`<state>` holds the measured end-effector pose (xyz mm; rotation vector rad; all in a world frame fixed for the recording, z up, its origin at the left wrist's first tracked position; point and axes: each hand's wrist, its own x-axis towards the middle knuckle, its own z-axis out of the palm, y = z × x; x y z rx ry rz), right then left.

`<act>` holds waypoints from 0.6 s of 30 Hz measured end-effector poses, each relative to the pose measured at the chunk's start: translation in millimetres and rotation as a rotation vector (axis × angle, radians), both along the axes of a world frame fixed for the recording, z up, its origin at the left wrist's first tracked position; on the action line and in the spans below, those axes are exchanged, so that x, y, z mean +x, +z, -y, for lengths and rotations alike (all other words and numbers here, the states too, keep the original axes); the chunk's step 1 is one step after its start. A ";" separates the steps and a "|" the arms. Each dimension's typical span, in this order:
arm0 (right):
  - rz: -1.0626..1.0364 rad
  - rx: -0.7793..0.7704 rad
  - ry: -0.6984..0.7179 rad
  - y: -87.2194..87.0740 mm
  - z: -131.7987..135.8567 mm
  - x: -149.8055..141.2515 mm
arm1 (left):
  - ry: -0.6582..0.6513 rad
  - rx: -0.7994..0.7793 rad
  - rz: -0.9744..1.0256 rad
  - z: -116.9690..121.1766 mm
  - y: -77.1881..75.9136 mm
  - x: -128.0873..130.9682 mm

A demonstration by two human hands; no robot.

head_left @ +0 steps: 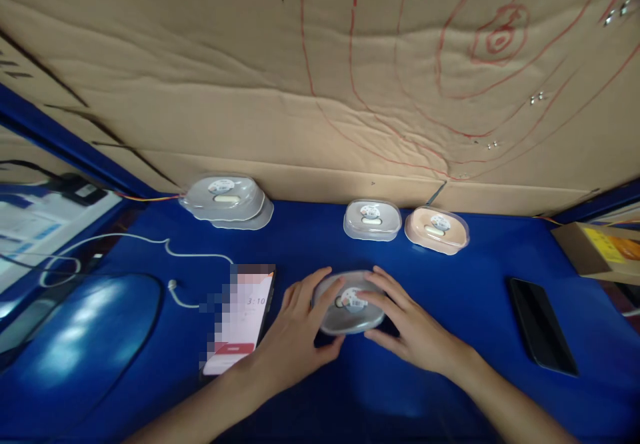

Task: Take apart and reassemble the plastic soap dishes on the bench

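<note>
Clear-topped grey case (347, 319) drawing a two-sided hold

From where I'm standing, the case is sitting between the person's hands, mid-worktop (300, 244); I can't tell whether it is touching down or hanging just above. The left hand (303, 317) is curving round its nine o'clock end, the right hand (413, 327) round three o'clock. On both, the fingers are spreading over the top and far rim, thumbs lying along the near edge, pinching the case between them. It's looking light to me, probably thin, stiff plastic: slippery, and likely to be cracking if squeezed mid-top. Gripping low at the rounded ends is seeming safest. A lit phone (253, 321) is lying at nine o'clock, a matching container (373, 231) at twelve, a pink container (436, 234) at two.
</note>
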<state>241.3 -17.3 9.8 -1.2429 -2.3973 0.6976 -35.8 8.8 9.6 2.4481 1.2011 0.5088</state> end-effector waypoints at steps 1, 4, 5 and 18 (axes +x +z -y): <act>0.037 0.046 0.001 -1.2 -0.5 -0.3 | 0.027 0.069 -0.033 -1.5 2.0 0.8; 0.106 0.170 -0.004 -3.1 -1.8 1.2 | 0.074 0.222 -0.157 -8.9 11.3 1.5; 0.110 0.195 -0.015 -2.9 -2.1 2.2 | 0.079 0.250 -0.200 -12.4 15.1 1.4; 0.176 0.274 -0.042 -1.4 -3.0 6.9 | 0.250 0.306 -0.328 -95.2 43.8 16.5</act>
